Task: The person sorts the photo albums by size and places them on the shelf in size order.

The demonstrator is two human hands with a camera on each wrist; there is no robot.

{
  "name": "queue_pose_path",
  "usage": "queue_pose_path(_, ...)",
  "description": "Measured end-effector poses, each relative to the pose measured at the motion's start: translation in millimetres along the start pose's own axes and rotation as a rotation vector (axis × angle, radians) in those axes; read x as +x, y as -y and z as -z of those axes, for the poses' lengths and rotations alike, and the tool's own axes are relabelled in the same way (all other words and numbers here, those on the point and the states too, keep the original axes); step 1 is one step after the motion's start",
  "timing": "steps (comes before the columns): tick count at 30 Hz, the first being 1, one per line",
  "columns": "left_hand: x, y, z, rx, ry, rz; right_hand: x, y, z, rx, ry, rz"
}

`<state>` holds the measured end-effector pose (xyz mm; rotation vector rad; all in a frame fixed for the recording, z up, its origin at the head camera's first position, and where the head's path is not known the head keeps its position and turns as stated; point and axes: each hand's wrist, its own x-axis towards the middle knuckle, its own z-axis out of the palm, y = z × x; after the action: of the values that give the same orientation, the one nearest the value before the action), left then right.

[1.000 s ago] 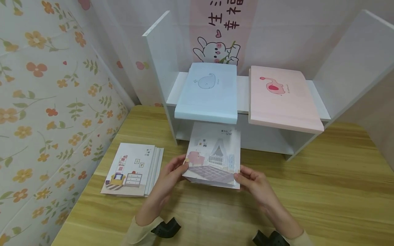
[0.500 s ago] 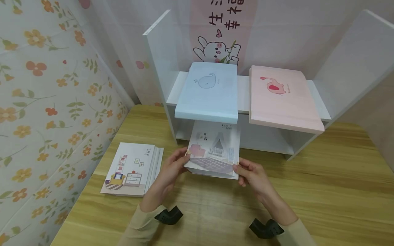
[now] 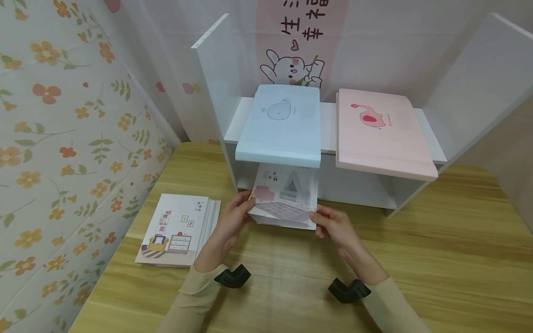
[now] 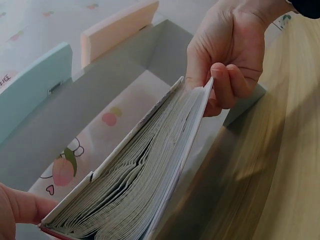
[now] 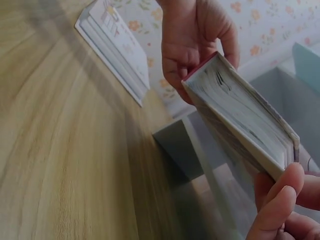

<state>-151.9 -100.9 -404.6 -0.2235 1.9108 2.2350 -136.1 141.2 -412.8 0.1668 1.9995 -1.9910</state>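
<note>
Both hands hold a thick book (image 3: 283,194) with a room drawing on its white cover. My left hand (image 3: 235,215) grips its near left corner, thumb on top. My right hand (image 3: 335,224) pinches the near right corner. The book's far end lies under the overhanging blue book (image 3: 283,125), inside the lower level of a white shelf (image 3: 358,185). Its page edges (image 4: 135,175) face the left wrist camera, slightly fanned apart. In the right wrist view the thick book (image 5: 245,120) is between thumbs and fingers of both hands.
A pink book (image 3: 383,132) with an elephant lies on the upper board, its edge jutting forward. To the left, a stack of white books (image 3: 175,229) rests on the wooden table (image 3: 454,254). A floral curtain (image 3: 75,152) borders the left side.
Both hands have moved forward with the book, away from the body, sliding it further beneath the blue book into the lower shelf. The stack at left and the upper books stay put.
</note>
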Motion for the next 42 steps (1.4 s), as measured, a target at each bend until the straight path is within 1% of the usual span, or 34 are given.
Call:
queue_pose_path(6,5.5,-1.1,-0.3,-0.012,-0.028,0.006,7.2,-3.4,-1.7,0.013,-0.035,0.016)
queue_pose_path(11,9.4,-1.4,-0.3,-0.033,-0.033,0.020,11.4,-5.0,-2.7,0.007,-0.047,0.021)
queue_pose_path(19,14.9,-1.1,-1.6,-0.046,-0.040,0.012,19.8,-9.0,-3.0,-0.007,-0.058,-0.001)
queue_pose_path(26,18.9,0.5,-2.7,-0.039,-0.053,0.031,25.0,-12.2,-2.0,0.006,-0.066,-0.019)
queue_pose_path(33,21.5,0.7,-3.0,-0.060,-0.050,0.033,30.2,-13.9,-2.2,0.007,-0.090,-0.035)
queue_pose_path(36,23.2,1.2,-3.3,-0.055,-0.057,0.031,32.1,-13.8,-2.5,0.005,-0.094,-0.039)
queue_pose_path(42,26.0,2.7,-3.3,-0.004,-0.079,0.026,34.2,-13.0,-2.5,0.013,-0.112,-0.045)
